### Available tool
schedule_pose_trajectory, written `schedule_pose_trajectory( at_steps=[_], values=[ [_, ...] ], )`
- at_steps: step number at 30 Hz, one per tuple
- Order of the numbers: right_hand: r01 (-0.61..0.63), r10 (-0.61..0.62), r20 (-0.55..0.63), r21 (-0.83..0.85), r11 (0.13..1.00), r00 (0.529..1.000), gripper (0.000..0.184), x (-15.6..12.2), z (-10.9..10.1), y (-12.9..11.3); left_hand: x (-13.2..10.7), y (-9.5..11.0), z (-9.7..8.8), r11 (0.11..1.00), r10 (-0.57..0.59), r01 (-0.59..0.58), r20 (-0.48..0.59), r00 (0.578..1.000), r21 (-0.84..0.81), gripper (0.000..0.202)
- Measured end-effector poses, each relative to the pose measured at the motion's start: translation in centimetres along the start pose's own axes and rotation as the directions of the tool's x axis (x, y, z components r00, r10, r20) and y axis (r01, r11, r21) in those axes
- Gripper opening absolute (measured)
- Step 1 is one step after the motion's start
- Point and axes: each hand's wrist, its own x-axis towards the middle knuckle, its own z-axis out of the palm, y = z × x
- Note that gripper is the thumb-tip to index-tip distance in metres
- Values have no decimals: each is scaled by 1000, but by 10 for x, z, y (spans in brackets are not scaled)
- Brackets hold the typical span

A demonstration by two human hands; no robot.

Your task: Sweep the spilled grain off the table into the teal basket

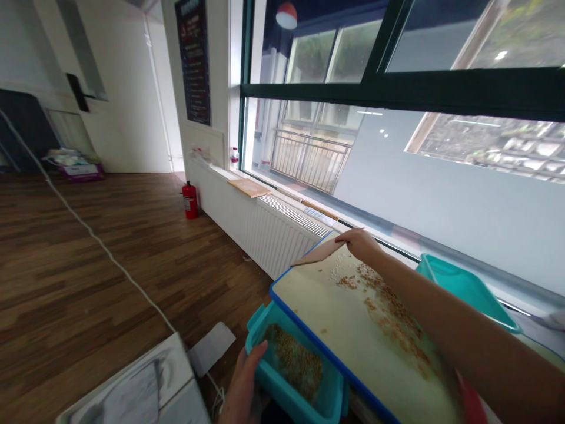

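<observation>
My right hand (359, 244) rests at the far edge of a white cutting board (318, 318) with a blue rim, gripping a flat tan scraper (318, 253) that lies against the board. Loose brown grains (388, 309) are scattered across the board, running from near that hand towards the lower right. My left hand (242, 388) is shut on the rim of a teal plastic tub (265, 333) below the board's near edge. The tub holds a heap of similar grains (293, 362). My right forearm covers part of the board.
A second teal tray (463, 288) lies beyond my right arm. A white radiator (282, 235) runs below the window, with a red fire extinguisher (190, 200) at its end. A white cable (106, 253) crosses the wooden floor. A white panel (136, 383) stands at lower left.
</observation>
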Motion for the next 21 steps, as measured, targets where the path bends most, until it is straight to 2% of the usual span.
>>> schedule_pose_trajectory(
  at_steps=[5,11,15,21],
  values=[
    [14,-15,38,35,999,999,49,-20,2,7,-7,0,7,999,5,-6,-31,999,-36,54],
    [168,-165,-60,49,985,984,46,-47,2,13,0,-6,7,997,-14,9,-56,998,-77,59],
    [245,-233,-127,90,965,964,42,-63,-4,6,7,-9,11,996,-49,43,-73,996,-76,56],
    [293,-280,-115,112,950,953,43,-86,-20,-14,10,-14,21,999,-26,24,-83,996,-26,53]
  ],
)
